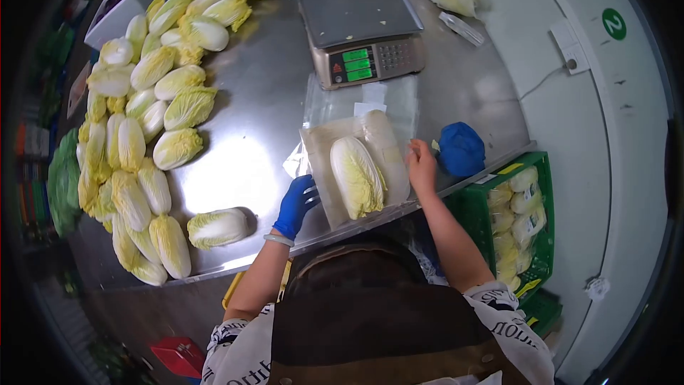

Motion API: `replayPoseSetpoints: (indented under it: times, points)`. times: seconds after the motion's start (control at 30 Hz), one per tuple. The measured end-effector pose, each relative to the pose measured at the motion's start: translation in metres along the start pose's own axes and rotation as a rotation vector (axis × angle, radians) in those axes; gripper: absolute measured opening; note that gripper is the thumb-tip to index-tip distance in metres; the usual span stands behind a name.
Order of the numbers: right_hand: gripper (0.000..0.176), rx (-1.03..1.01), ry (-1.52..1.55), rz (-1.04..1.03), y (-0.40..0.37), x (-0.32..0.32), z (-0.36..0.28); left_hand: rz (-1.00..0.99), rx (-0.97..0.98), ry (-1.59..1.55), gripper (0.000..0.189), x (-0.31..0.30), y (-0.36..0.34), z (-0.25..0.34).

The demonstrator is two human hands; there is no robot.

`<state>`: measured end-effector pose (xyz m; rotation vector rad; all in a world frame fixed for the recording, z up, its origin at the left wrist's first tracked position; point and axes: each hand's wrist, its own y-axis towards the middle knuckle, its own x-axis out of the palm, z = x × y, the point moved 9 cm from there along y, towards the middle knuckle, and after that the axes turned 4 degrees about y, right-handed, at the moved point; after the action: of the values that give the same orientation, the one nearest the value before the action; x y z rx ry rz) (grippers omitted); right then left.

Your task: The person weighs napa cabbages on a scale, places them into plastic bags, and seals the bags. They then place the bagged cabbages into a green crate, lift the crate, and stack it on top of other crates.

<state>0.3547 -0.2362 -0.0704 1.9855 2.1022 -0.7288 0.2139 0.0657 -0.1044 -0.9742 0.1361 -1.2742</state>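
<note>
One napa cabbage [356,177] lies on a pale sheet of wrapping [322,189] near the table's front edge, its leafy yellow end toward me. My left hand [296,207], in a blue glove, is at the sheet's left side, fingers apart. On the other side my bare right hand [421,164] is beside the wrapping's right edge, its fingers bent; what they hold, if anything, is too small to tell. Clear plastic bags [406,110] lie under and behind the sheet. Another cabbage [219,228] rests to the left of my gloved hand.
A scale [363,25] with lit green displays stands behind the bags. Many cabbages [153,68] cover the table's left side. A blue bundle [462,150] sits right of my right hand. A green crate [548,224] of wrapped produce is at the lower right.
</note>
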Motion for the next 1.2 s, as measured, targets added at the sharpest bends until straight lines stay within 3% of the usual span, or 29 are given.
replayPoseSetpoints:
  times: [0.07,0.13,0.2,0.27,0.37,0.4,0.43,0.47,0.5,0.53,0.6,0.63,0.77,0.8,0.87,1.0,1.1,1.2]
  points:
    - [0.048,0.494,0.393,-0.244,0.0,0.026,0.042,-0.017,-0.049,0.193,0.044,0.007,0.009,-0.014]
    - [0.049,0.426,0.141,-0.574,-0.017,0.069,0.004,-0.053,-0.044,0.27,0.053,0.034,0.013,-0.016]
    - [0.064,0.122,0.013,-0.536,-0.014,0.102,-0.004,-0.089,0.171,0.451,0.062,0.058,0.027,-0.018]
    - [0.073,0.209,0.117,-0.445,-0.021,0.109,-0.008,0.07,0.367,0.726,0.08,0.057,0.039,-0.017]
    - [0.079,0.311,0.459,-0.36,-0.035,0.08,-0.032,0.232,0.597,1.06,0.079,0.097,-0.001,0.012]
    - [0.08,0.346,0.599,-0.344,-0.045,0.068,-0.037,0.15,0.646,1.037,0.078,0.113,-0.01,0.015]
    - [0.071,0.185,0.31,-0.166,-0.048,0.044,-0.039,0.068,0.694,1.01,0.077,0.129,-0.019,0.018]
    - [0.068,0.225,0.38,-0.147,-0.053,0.027,-0.037,-0.014,0.738,0.979,0.077,0.144,-0.03,0.024]
    - [0.064,0.262,0.449,-0.124,-0.058,0.004,-0.033,-0.136,0.603,0.785,0.071,0.157,-0.036,0.028]
    - [0.059,0.317,0.586,-0.129,-0.063,-0.013,-0.018,-0.183,0.61,0.673,0.056,0.159,-0.027,0.015]
    - [0.062,0.42,0.725,-0.076,-0.08,-0.052,-0.002,-0.277,0.543,0.877,0.038,0.158,0.004,-0.032]
    - [0.07,0.406,0.707,-0.185,-0.087,-0.064,-0.001,-0.173,0.758,0.987,0.022,0.159,0.005,-0.038]
    - [0.081,0.496,0.695,-0.39,-0.126,-0.079,0.017,-0.149,0.866,1.487,0.013,0.153,0.026,-0.051]
    - [0.081,0.512,0.677,-0.431,-0.134,-0.078,0.02,-0.118,0.966,1.117,0.01,0.143,0.029,-0.038]
    - [0.083,0.534,0.655,-0.519,-0.145,-0.064,0.022,-0.112,0.901,1.122,0.007,0.122,0.044,-0.034]
    - [0.08,0.703,0.584,-0.622,-0.153,-0.035,0.011,-0.142,0.611,0.693,0.008,0.11,0.032,0.011]
    - [0.065,0.772,0.508,-0.6,-0.15,-0.023,0.013,-0.202,0.585,0.772,0.008,0.132,0.01,0.04]
    - [0.059,0.677,0.493,-0.592,-0.131,-0.005,-0.005,-0.165,1.079,1.014,0.01,0.187,-0.034,0.063]
